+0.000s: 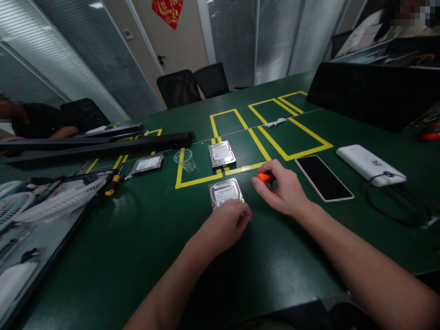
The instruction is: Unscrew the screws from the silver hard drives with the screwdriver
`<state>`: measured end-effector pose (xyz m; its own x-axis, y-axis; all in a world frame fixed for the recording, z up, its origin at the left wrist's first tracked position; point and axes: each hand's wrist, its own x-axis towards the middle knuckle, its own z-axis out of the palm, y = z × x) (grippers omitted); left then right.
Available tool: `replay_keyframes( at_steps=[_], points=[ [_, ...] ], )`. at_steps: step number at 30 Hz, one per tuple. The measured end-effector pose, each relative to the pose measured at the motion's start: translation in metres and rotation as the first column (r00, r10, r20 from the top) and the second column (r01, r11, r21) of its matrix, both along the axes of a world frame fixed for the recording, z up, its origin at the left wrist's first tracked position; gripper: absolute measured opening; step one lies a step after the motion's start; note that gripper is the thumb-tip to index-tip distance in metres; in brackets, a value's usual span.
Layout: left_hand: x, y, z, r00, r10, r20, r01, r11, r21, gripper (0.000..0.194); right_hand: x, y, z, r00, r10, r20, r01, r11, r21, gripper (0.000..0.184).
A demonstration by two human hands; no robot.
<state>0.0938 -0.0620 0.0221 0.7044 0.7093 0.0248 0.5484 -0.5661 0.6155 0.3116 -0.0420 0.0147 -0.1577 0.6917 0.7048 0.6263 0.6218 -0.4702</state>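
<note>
My left hand (232,222) is closed, fingertips pinched together, over the near edge of a silver hard drive (225,189) lying flat on the green table. What the fingertips hold, if anything, is too small to make out. To the right, my right hand (283,190) is wrapped round an orange-and-black screwdriver (265,177); only part of its handle shows, and its shaft is hidden. A second hard drive (222,154) lies just beyond the first, apart from both hands.
Left of the drives stand a clear plastic cup (185,160), another drive (148,163) and a yellow-and-black screwdriver (113,184). A phone (324,178) and a white power bank (371,165) with cable lie right. Long black rails (103,149) and a cluttered tray (68,229) occupy the left.
</note>
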Motion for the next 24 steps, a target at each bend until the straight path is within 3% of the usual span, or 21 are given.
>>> replay_keyframes(
  at_steps=[13,17,21,24],
  points=[
    [0.003,0.0,-0.007,1.0,0.009,-0.016,-0.008,0.999,0.047,0.013,-0.001,-0.003,0.005,1.0,-0.001,-0.007,0.001,0.999,0.046,0.014],
    [0.001,-0.001,0.001,1.0,0.008,0.017,-0.009,0.998,0.061,0.013,0.001,-0.008,0.008,0.998,0.015,-0.067,-0.012,0.999,0.051,0.014],
    [-0.026,-0.003,0.022,0.997,0.029,0.07,-0.035,0.997,0.076,0.008,0.003,-0.016,0.015,0.978,0.053,-0.202,-0.043,0.998,0.051,0.008],
    [-0.06,-0.004,0.029,0.998,0.063,0.003,-0.063,0.997,0.049,0.034,-0.001,-0.02,0.023,0.898,0.107,-0.427,-0.119,0.993,-0.001,0.02]
  ],
)
